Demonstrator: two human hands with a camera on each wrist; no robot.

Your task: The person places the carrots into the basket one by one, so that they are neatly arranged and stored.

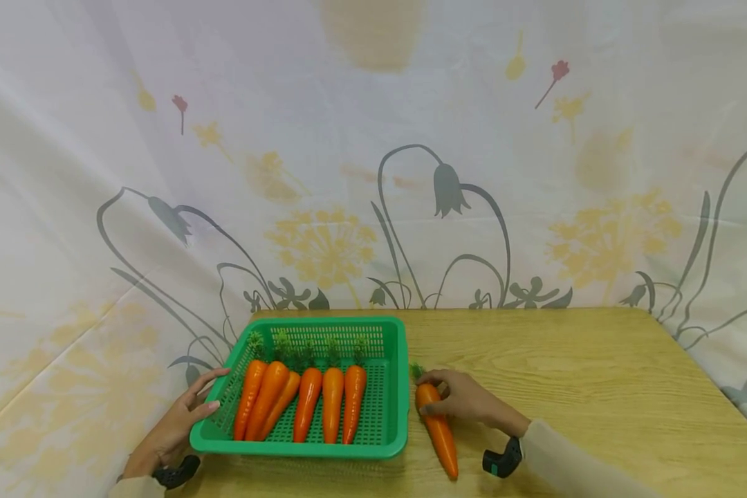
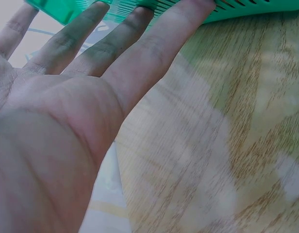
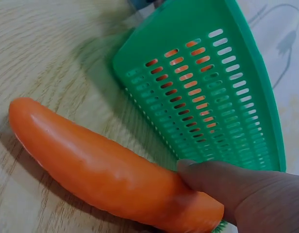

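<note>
A green plastic basket (image 1: 398, 415) stands on the left part of the table. Several orange carrots (image 1: 333, 404) lie in it side by side, their leafy tops toward its far wall. My left hand (image 1: 173, 422) touches the basket's left side with extended fingers, which in the left wrist view reach the slotted wall. Just right of the basket, another carrot (image 1: 442, 439) lies with its tip toward the table's near side. My right hand (image 1: 463, 398) grips its thick end between thumb and fingers. In the right wrist view the thumb (image 3: 207, 177) presses on the carrot; the other fingers are mostly hidden.
The wood-grain table (image 1: 573, 373) extends to the right of the right hand. Behind it hangs a pale curtain (image 1: 348, 138) printed with flowers. Each wrist wears a black band, and the right-hand one (image 1: 502, 458) sits close above the table.
</note>
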